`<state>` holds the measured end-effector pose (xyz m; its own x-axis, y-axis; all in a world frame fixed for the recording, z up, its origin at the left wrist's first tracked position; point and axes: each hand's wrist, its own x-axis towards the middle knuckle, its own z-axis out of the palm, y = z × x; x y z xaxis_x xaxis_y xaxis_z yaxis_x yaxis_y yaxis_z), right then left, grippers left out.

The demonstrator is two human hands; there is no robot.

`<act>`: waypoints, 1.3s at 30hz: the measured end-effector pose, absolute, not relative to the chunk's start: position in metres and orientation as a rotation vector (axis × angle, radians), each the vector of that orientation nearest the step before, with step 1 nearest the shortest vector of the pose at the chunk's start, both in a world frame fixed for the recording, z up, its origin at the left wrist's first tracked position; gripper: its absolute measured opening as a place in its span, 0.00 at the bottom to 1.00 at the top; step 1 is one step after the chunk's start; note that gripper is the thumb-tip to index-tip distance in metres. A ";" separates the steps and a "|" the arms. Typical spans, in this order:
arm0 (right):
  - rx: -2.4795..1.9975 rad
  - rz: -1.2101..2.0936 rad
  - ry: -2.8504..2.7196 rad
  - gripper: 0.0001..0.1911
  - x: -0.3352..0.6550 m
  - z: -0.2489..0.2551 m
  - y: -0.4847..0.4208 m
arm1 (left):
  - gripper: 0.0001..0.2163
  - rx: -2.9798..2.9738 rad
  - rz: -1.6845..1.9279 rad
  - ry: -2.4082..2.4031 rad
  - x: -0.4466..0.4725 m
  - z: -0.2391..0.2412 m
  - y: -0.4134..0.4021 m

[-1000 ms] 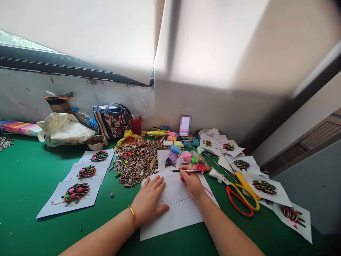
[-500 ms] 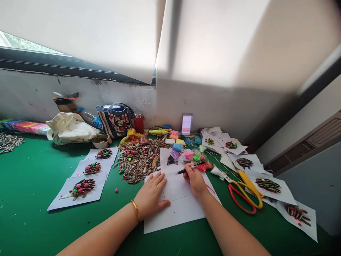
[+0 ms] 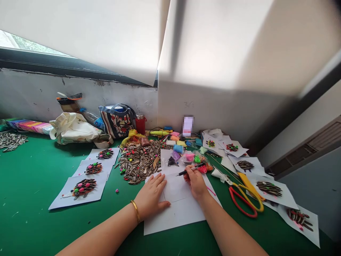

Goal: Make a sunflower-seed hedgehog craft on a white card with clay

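Black pen (image 3: 183,173) over white paper (image 3: 183,217) on a green table (image 3: 119,231)

The right hand (image 3: 195,181) has its fingers closed around the black pen, whose tip points left toward the other hand; whether it touches the white paper I cannot tell. The left hand (image 3: 151,195) lies flat on the sheet's left side, fingers straight, thumb spread. Thin dark lines cross the paper between the two hands.

The tabletop is smooth, dotted with small scraps. Just beyond the left fingertips spreads a heap of striped seeds (image 3: 138,161); farther left of them lie three picture cards (image 3: 93,197). Packets of coloured clay (image 3: 178,148) sit just past the right fingers, with scissors (image 3: 244,200) to their right and more seed pictures (image 3: 287,199) farther out.

Well beyond both hands, a cream bag (image 3: 76,128), a striped bag (image 3: 117,122) and a red bottle (image 3: 140,124) stand by a scuffed pale wall (image 3: 119,92). Above, large white sheets (image 3: 80,32) cover most of a bright window (image 3: 29,46).
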<state>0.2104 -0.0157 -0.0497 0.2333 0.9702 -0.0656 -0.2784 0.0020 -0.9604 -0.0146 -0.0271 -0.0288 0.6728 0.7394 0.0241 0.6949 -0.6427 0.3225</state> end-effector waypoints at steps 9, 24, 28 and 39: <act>-1.170 1.052 -1.206 0.12 0.200 -0.036 -0.029 | 0.22 2.605 0.548 1.122 -0.015 -0.028 -0.026; -1.043 1.217 -1.437 0.08 0.182 -0.026 -0.049 | 0.06 2.538 0.838 0.970 -0.011 -0.024 -0.028; -1.033 1.253 -1.402 0.09 0.180 -0.025 -0.051 | 0.06 2.503 0.840 0.996 -0.011 -0.025 -0.029; -1.112 1.232 -0.878 0.17 0.197 -0.037 -0.034 | 0.28 2.539 0.604 1.122 -0.019 -0.022 -0.019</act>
<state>0.1968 -0.0337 -0.0372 0.1548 0.9861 -0.0599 -0.2644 -0.0171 -0.9643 -0.0194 -0.0192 -0.0218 0.6065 0.7532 0.2546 0.6272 -0.6500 0.4290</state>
